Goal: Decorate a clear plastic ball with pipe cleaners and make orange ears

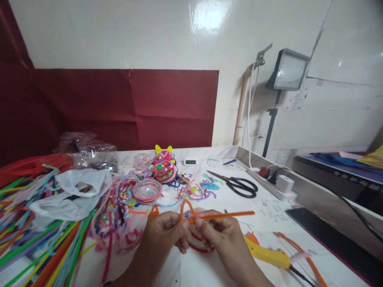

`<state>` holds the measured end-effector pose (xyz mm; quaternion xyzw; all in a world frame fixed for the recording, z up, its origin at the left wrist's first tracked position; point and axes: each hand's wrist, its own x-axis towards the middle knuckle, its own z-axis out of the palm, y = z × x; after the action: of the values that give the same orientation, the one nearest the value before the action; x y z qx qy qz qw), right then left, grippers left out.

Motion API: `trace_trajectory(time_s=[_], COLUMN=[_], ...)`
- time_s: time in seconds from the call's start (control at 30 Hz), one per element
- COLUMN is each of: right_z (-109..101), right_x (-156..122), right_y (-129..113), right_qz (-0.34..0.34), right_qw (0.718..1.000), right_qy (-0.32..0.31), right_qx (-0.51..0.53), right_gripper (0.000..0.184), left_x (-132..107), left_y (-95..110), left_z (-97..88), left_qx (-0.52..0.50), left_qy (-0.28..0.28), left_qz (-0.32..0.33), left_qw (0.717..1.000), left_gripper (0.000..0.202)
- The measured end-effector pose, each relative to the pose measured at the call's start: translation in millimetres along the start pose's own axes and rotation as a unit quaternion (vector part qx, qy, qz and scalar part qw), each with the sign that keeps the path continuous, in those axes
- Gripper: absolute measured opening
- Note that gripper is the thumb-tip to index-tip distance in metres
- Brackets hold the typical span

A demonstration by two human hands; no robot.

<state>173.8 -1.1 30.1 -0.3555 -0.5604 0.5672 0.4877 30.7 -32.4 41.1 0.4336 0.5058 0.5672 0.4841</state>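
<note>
Both my hands meet low in the middle of the view, pinching one orange pipe cleaner (pixel 215 215). My left hand (pixel 163 235) is closed on its bent part, where a small loop rises above my fingers. My right hand (pixel 221 235) is closed on the same stem, whose straight end sticks out to the right. Under my hands lies a small red ring shape (pixel 199 246) on the white table. A yellow glue gun (pixel 266 254) lies just right of my right hand.
Piles of coloured pipe cleaners (pixel 36 247) cover the left of the table (pixel 197 271), with white plastic bags (pixel 74 191). A pink cat-face craft (pixel 164 166), a clear bowl (pixel 147 190), black scissors (pixel 239 184), a power strip (pixel 278 185) and a dark phone (pixel 329 235) lie further back and right.
</note>
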Motion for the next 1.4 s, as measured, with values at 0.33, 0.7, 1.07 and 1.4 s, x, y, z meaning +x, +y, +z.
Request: trace_trajectory(time_s=[0.33, 0.7, 1.07, 1.4], right_z=[1, 4, 2, 6], right_x=[2, 5, 7, 2], right_y=[8, 4, 7, -4], right_qz=[-0.014, -0.029, -0.005, -0.007], right_qw=[0.999, 0.989, 0.990, 0.994], right_qy=[0.005, -0.013, 0.017, 0.054], right_qx=[0.051, 0.142, 0.142, 0.093], right_gripper=[0.037, 0.042, 0.040, 0.032], left_x=[7, 16, 13, 14], left_y=[-10, -24, -17, -23], left_z=[15.9, 28.9, 40.1, 33.3], left_qx=[-0.113, -0.122, -0.146, -0.151], left_qy=[-0.023, 0.027, 0.067, 0.075], left_qz=[0.046, 0.072, 0.043, 0.009], left_qw=[0.992, 0.990, 0.986, 0.986], left_gripper=[0.037, 0.035, 0.024, 0.021])
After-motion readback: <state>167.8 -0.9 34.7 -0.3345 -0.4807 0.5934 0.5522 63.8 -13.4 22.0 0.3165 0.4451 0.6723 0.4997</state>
